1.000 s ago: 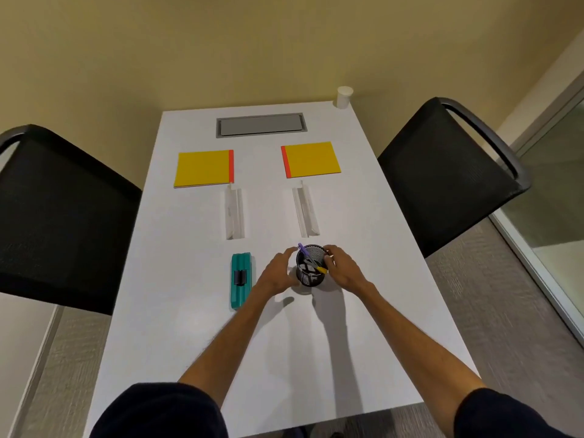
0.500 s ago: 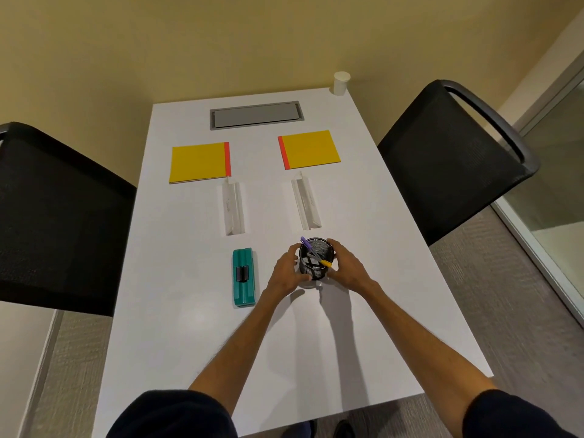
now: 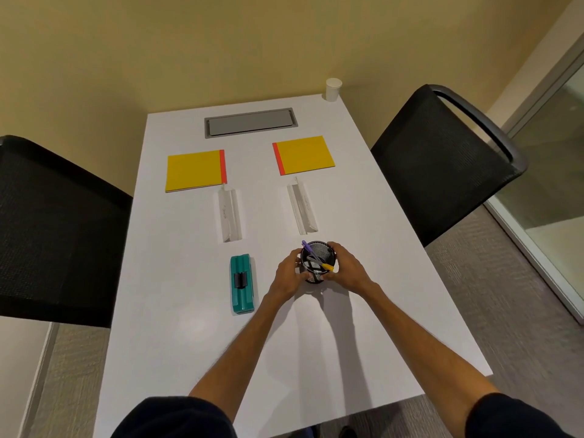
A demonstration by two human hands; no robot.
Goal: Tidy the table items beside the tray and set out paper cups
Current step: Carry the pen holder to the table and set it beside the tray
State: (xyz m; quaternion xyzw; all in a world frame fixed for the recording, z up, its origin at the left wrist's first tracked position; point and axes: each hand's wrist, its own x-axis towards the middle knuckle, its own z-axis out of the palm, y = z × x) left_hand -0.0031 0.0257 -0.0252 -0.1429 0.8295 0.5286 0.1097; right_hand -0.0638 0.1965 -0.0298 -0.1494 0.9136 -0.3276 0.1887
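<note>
On the white table (image 3: 316, 343), right of the teal eraser (image 3: 242, 282), a black mesh pen cup (image 3: 317, 262) holds purple and yellow pens; left hand (image 3: 289, 273) and right hand (image 3: 346, 269) curl round it.

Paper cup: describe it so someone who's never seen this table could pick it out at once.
Start at the white table and follow it to its far right corner. Beyond the right-hand yellow notepad, at the very edge, stands the paper cup. It is the only white cylinder there, and everything near it lies flat.
</note>
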